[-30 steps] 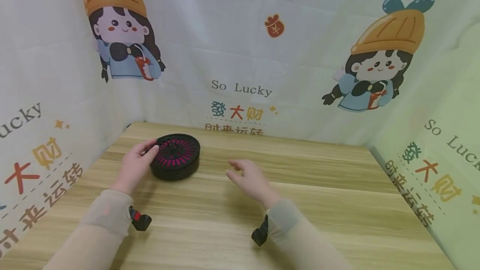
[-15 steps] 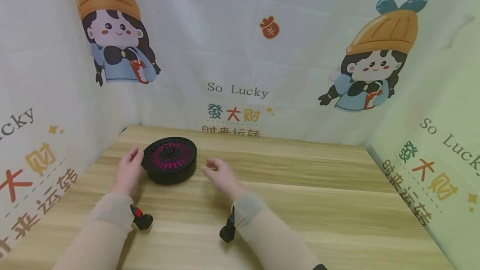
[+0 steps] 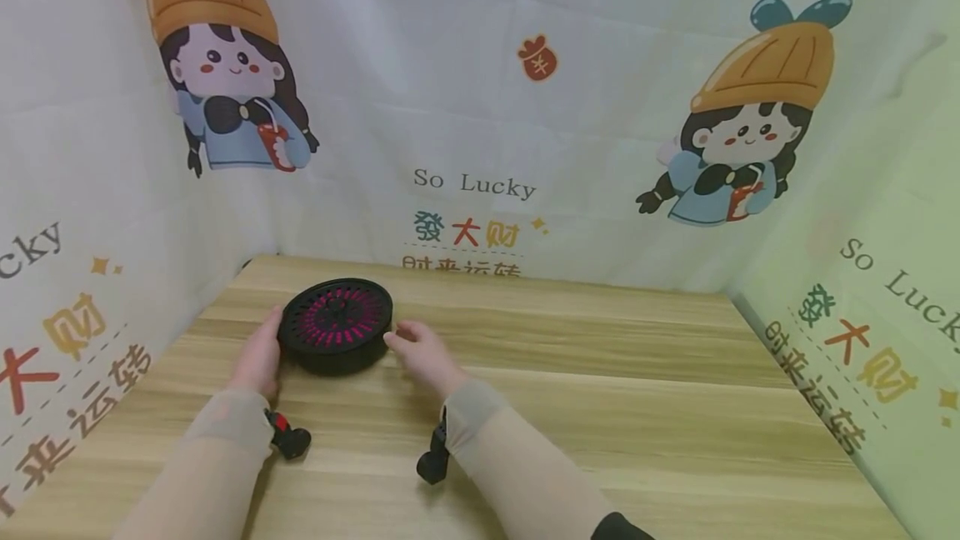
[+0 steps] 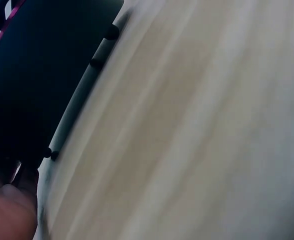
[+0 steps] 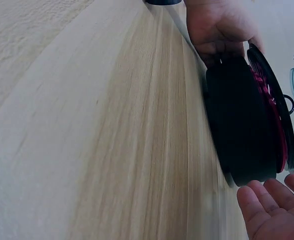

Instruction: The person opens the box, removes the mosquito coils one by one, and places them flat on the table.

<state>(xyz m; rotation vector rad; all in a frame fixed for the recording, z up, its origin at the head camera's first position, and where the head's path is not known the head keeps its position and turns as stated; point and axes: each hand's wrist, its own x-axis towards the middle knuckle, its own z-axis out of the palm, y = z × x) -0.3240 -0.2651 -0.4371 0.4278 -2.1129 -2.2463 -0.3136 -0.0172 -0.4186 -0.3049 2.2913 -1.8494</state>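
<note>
**Right hand closes the gap; round black case now flanked on both sides**

Head view: the right hand (image 3: pixel 427 358) has come in from well apart to the near-right side of the round black case (image 3: pixel 335 325), fingers loosely bent, thumb tip at or just short of its wall. The left hand (image 3: pixel 258 354) has slid off the top rim to lie along the opposite side. I read this as a two-sided hold being set up. Beyond the hands, the case sits near the table's (image 3: pixel 637 407) far edge, with the cloth backdrop (image 3: pixel 480 115) behind; the left edge runs near the left hand, while the widest stretch of wood lies right of the right hand and back toward the wrists.

Left wrist view: the left fingers press against the wall's end, beside small dark knobs (image 4: pixel 112 32); whether they bear weight, I cannot tell.

Right wrist view: the right palm is spread, fingers extended, gripping nothing; the left hand cups the far end.
</note>
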